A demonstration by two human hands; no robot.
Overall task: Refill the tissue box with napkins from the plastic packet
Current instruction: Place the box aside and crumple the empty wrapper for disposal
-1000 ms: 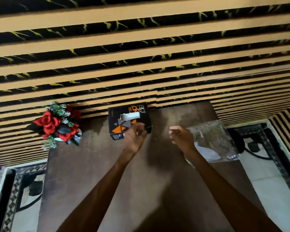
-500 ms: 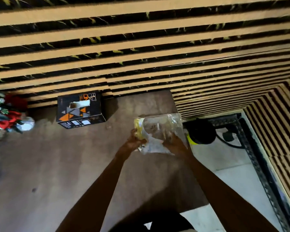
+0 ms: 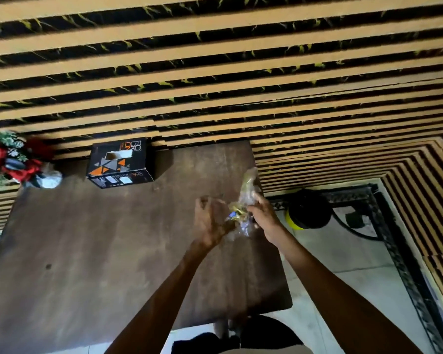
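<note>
Fingers of the right hand (image 3: 262,218) clench the one plastic packet (image 3: 246,200), held above the surface (image 3: 113,251) near its right edge. The left hand (image 3: 210,221) curls at the packet's lower end; its grip is blurred. One tissue box (image 3: 119,162) sits far left, well apart, beside one flower bunch (image 3: 10,159).

A: Which colours mark the tissue box (image 3: 120,166)?
B: Black, with orange and grey triangles.
A: And its surroundings?
B: Dark brown table (image 3: 100,251); tan-and-black striped wall (image 3: 215,72); red flowers (image 3: 10,159).
</note>
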